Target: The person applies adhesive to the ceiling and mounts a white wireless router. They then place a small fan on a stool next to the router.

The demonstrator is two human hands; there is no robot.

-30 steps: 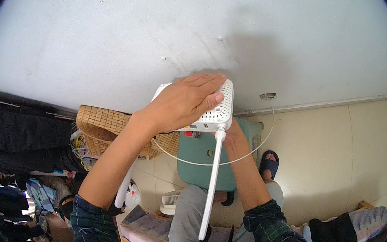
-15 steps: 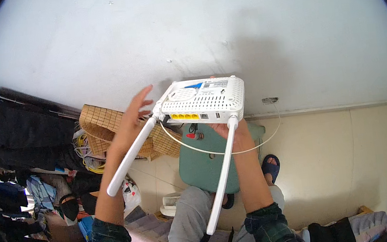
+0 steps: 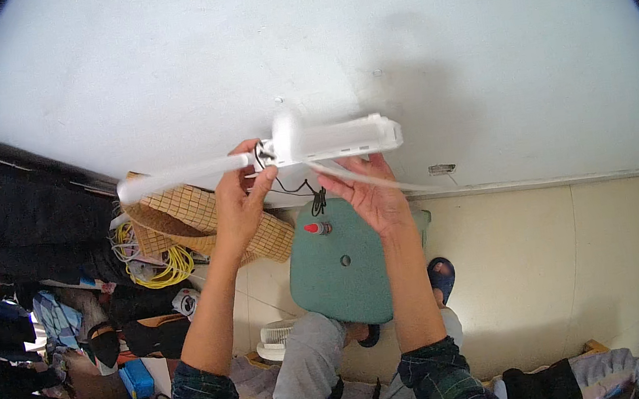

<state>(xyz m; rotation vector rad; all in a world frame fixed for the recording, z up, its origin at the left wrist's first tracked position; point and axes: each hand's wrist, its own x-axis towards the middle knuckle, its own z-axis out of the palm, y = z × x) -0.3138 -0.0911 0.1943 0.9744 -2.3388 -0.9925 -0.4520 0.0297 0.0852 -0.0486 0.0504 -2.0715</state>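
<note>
While the white wall (image 3: pixel 318 56) fills the upper half of the view, a cream floor (image 3: pixel 567 265) spreads below it on the right. Along the left edge dark clothes (image 3: pixel 12 229) hang above a heap of mixed clutter. A green plastic stool (image 3: pixel 340 269) stands under the hands, with a red-tipped tool (image 3: pixel 313 228) lying on its seat. Left of the stool a woven basket (image 3: pixel 202 218) leans against the wall, and a coil of yellow cable (image 3: pixel 156 263) lies beside it.

Held up close to the wall, the white router (image 3: pixel 336 140) sits level between both hands. One antenna (image 3: pixel 181 176) points out to the left, blurred; another antenna (image 3: pixel 373 178) slants down to the right across the right hand's fingers. The left hand (image 3: pixel 238 201) grasps the router's left end, its fingers curled around the base of the left antenna. The right hand (image 3: pixel 371 197) is spread flat under the router, palm up, supporting it rather than clenching it. A thin black cord (image 3: pixel 304 189) dangles from the router's underside between the hands.
</note>
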